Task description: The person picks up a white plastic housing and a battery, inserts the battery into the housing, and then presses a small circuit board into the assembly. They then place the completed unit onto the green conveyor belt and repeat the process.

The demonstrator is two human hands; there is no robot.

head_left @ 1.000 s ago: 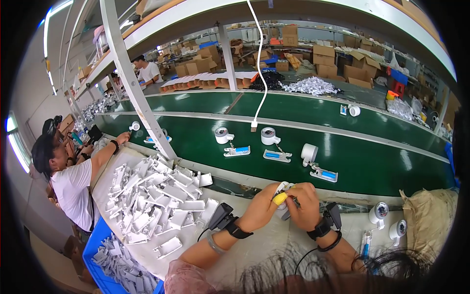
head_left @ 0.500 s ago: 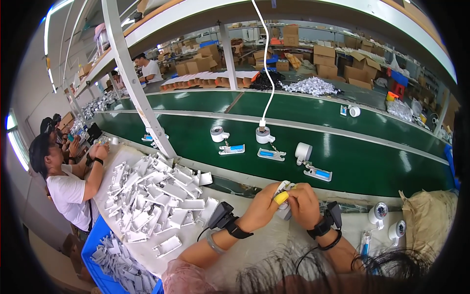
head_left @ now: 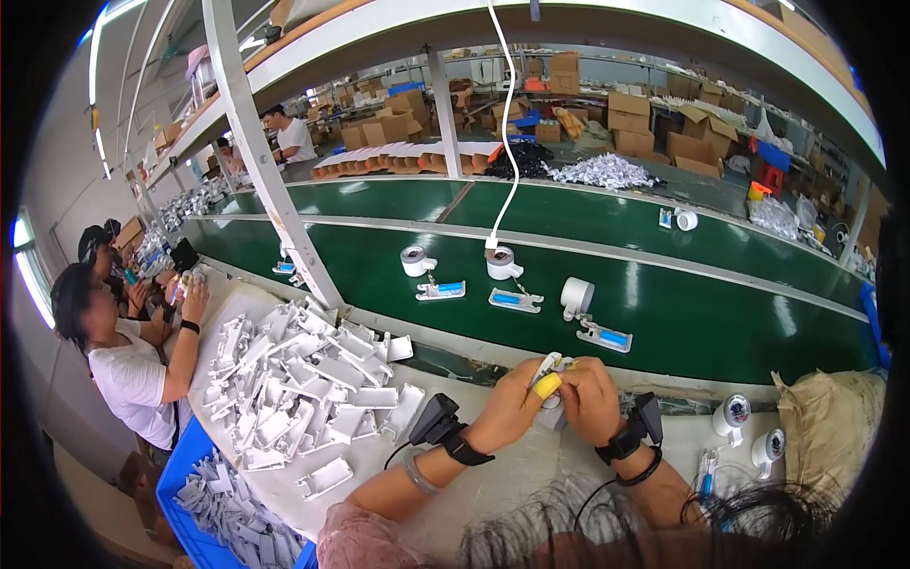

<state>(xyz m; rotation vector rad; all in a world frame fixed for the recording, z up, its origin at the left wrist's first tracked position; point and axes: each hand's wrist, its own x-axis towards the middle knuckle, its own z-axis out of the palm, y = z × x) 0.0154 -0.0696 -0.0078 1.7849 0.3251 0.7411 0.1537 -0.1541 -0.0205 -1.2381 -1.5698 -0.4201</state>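
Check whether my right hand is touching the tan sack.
Apart: in the head view, benchtop shows plainly between the right hand and the tan sack.

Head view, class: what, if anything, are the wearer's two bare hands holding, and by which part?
A small white plastic piece, between the left hand and right hand. Its upper end sticks out; the exact part gripped is hidden.

white held piece (head_left: 547, 365), green belt (head_left: 701, 313), blue bin (head_left: 192, 446)
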